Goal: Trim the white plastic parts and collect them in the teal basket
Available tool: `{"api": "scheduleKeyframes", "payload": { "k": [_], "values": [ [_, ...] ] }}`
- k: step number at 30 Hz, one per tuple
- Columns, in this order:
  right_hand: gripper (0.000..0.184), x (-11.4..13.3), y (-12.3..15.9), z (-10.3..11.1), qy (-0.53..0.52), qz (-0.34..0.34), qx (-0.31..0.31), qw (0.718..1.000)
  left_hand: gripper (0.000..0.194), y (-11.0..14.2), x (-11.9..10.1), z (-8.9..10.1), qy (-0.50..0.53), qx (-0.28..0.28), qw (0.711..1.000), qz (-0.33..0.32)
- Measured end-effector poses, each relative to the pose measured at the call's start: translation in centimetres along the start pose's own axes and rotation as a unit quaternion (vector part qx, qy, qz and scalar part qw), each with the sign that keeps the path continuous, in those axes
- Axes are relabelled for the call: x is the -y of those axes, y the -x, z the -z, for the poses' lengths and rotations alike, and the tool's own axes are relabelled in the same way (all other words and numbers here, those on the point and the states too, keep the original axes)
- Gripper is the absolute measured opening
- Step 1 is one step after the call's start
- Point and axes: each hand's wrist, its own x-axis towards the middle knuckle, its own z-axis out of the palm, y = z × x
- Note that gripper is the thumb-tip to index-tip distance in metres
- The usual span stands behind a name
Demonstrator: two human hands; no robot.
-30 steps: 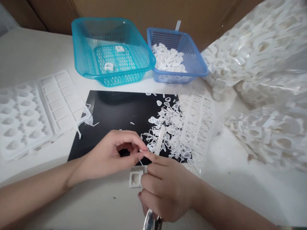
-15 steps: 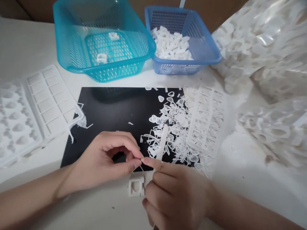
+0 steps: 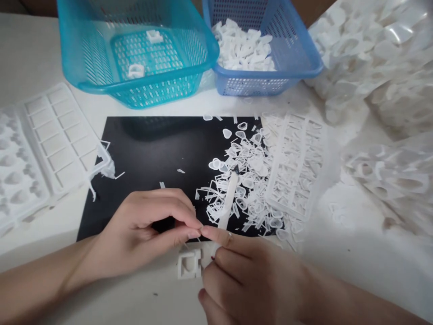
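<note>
My left hand (image 3: 152, 225) is closed in a pinch at the near edge of the black mat (image 3: 145, 149). Thumb and forefinger grip a thin white plastic strip (image 3: 199, 239), mostly hidden by the fingertips. My right hand (image 3: 250, 275) has its forefinger stretched out so the tip meets the left fingertips. Its other fingers are curled round a flat white stick-like tool (image 3: 229, 196) with a dark tip; I cannot tell its kind. Just below the joined fingertips, a small square white plastic frame (image 3: 188, 264) lies on the table.
White offcuts (image 3: 250, 158) are heaped on the mat's right side, beside a white grid tray (image 3: 287, 158). Another tray (image 3: 57, 131) lies left. Behind stand a teal basket (image 3: 138, 88) with two white parts and a blue basket (image 3: 267, 76) of white pieces. Clear bags (image 3: 379, 58) bulge at right.
The view has shifted slightly, so the baskets sit higher in the picture. Both hands keep their fingertips together, with only a slight shift; the tool and square frame stay much where they were.
</note>
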Motion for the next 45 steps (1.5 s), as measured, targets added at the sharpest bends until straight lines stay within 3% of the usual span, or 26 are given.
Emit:
{"api": "scheduleKeyframes", "payload": {
  "k": [6,12,15,19,25,28,31,34,37,45],
  "values": [
    [0.021,0.2,-0.1,0.0,0.017,0.003,0.011,1.000,0.016,0.3,-0.2,-0.1,-0.028,0.005,0.999,-0.020],
    [0.021,0.3,0.0,-0.3,0.027,0.002,0.000,1.000,0.019,0.3,-0.3,-0.2,-0.040,-0.030,0.998,-0.043],
    [0.020,0.3,0.1,-0.3,0.032,0.002,0.011,0.999,0.012,0.3,-0.2,0.0,-0.033,-0.029,0.999,0.001],
    [0.019,0.4,0.1,-0.4,0.028,0.001,0.015,1.000,0.019,0.2,-0.2,0.0,-0.033,0.024,0.998,0.054],
    [0.024,0.6,0.0,-0.4,0.023,0.005,0.026,0.999,0.018,-0.4,-0.8,0.1,-0.025,0.088,0.993,0.071],
    [0.024,0.7,-0.1,-0.3,0.032,0.009,0.020,0.999,0.020,-0.6,-1.1,0.4,-0.008,0.113,0.987,0.110],
    [0.024,0.7,-0.2,-0.1,0.043,0.016,0.014,0.999,0.024,-0.5,-1.4,0.5,0.085,0.170,0.955,0.230],
    [0.024,0.8,-0.3,-0.1,0.034,0.015,-0.006,0.999,0.024,-0.5,-1.3,0.4,0.204,0.172,0.910,0.316],
    [0.022,0.9,-0.3,-0.2,0.028,0.016,-0.020,0.999,0.021,-0.5,-1.2,0.1,0.240,0.154,0.904,0.320],
    [0.021,1.1,-0.1,-0.4,0.030,0.018,-0.021,0.999,0.023,-0.2,-1.3,0.0,0.205,0.151,0.915,0.313]
  ]
}}
